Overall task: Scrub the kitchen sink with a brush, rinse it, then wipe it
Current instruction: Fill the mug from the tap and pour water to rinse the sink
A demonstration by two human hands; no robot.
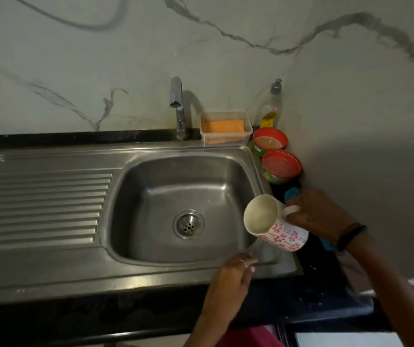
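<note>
Mug white, red flower print; sponge orange; tub lids red; wall grey-veined marble.

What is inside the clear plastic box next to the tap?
The clear plastic box holds an orange sponge or folded cloth, lying flat and filling most of it. Anything beneath the orange piece is covered, so I cannot tell what else is inside.
</note>
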